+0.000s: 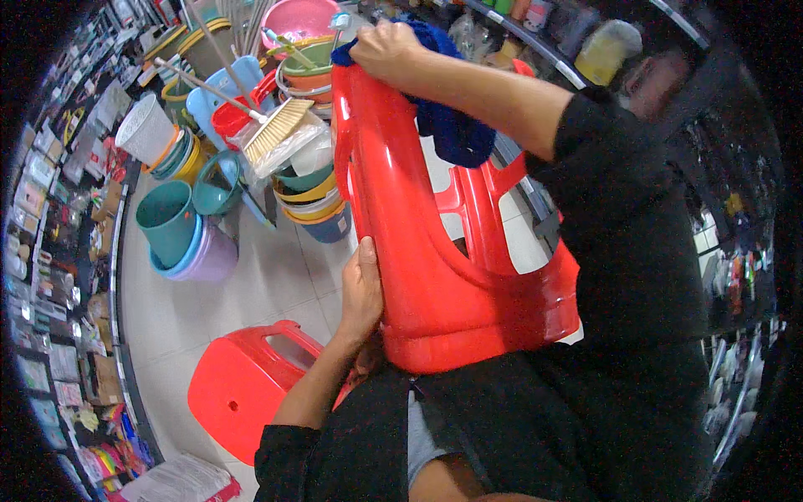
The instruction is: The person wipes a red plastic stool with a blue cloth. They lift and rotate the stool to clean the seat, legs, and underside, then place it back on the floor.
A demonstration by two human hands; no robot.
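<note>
A red plastic stool [401, 251] lies tilted against my lap, its legs pointing away from me and its open sides showing. My left hand [364, 282] grips the near left edge of the stool, thumb along its side. At the far end of a leg, my right hand [389, 50] clutches a dark blue cloth [461, 128] and presses it on the leg's tip. Part of the cloth hangs down over the stool's far opening. A second red plastic stool [232, 389] stands on the floor to the left, partly hidden by my left forearm.
Stacked buckets [188, 238] and basins stand on the tiled floor ahead, with a broom head [276, 128] lying over some of them. Shelves of packaged goods [50, 270] line the left side. More shelving [533, 37] runs along the right. A wrapped bundle [182, 480] lies at lower left.
</note>
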